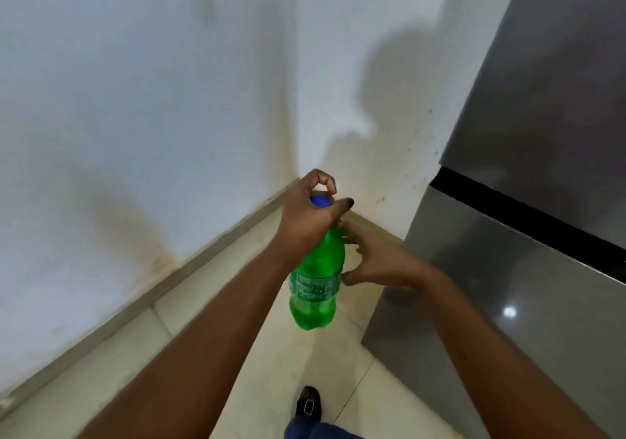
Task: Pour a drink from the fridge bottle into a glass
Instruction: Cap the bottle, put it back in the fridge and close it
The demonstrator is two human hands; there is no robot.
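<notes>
bottle (316, 276): green plastic, held upright in the air in front of you, above the tiled floor (257, 354) near the corner of the walls, with the fridge (508, 252) at your right.
cap (320, 201): blue, on the bottle's mouth; you see only its top between your fingers, so you cannot tell whether it is loose.
left hands: your left hand (310, 216) is closed around the neck and cap from above, thumb and forefinger curled over the top.
right hands: your right hand (379, 259) sits just beside the bottle's shoulder, fingers curved toward it; whether it grips or only touches, you cannot tell.
fridge: both doors look closed, so the bottle is already out.
glass: none in view, and no desk either.
step in hand: it looks like you are steadying the bottle to work the cap, or to carry it off to a glass.
how to do it well: settle the right hand fully around the body near the label (313, 288) before you twist, so the bottle does not spin with the cap.
twist: turn the cap slowly; a fizzy drink may foam if carried about.
posture: keep the bottle vertical and away from your body.
risk: plastic from a fridge may be damp and slippery.
next: judge for yourself, but finding the glass first seems wise.
</notes>
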